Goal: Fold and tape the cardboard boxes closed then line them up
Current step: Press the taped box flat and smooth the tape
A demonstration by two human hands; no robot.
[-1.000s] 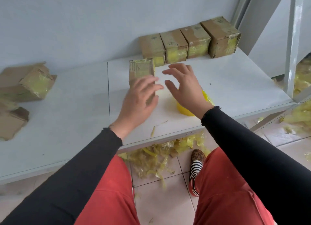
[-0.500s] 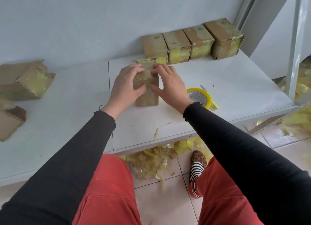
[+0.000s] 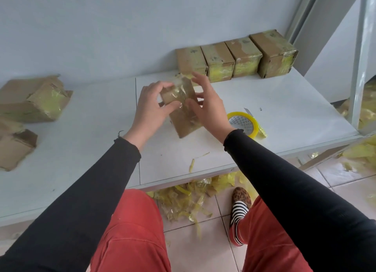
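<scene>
We judge the step in hand to be taping: the box (image 3: 181,109) sits tilted mid-bench (image 3: 284,101), the left hand (image 3: 151,106) gripping its near-left corner with curled fingers, the right hand (image 3: 205,101) pressing its right side with fingers spread and fairly straight. Next, we expect, it must join the row (image 3: 236,60) of four by the wall; the roll (image 3: 242,123) lies just right. Dark marks on the box tops are unreadable.

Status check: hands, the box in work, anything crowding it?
Left hand grips the box at its taped end; right hand open against its side. Box tilted, not yet in the row of four. Tape roll beside it, apart.
</scene>
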